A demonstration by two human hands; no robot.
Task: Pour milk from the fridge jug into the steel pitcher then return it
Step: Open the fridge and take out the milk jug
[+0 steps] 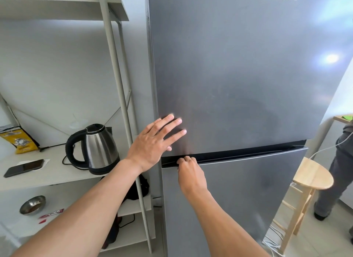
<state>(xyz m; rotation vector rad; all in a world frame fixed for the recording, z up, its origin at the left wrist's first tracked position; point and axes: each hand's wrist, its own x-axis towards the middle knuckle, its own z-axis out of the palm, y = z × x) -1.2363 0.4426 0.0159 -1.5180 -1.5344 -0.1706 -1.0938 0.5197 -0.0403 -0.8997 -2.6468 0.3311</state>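
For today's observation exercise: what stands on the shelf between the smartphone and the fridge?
In the head view, an electric steel kettle stands between the smartphone and the fridge, with a shelf-frame post beside it.

White walls (57,65) backed a pale metal-framed shelf unit (112,46) on the left. A round wooden stool (313,176) stood on the light floor (324,243) at right, white cables trailing beneath it. Bright light glared off the grey fridge door (238,65).

Bright daylight, fridge door (238,75) glare; edges warped
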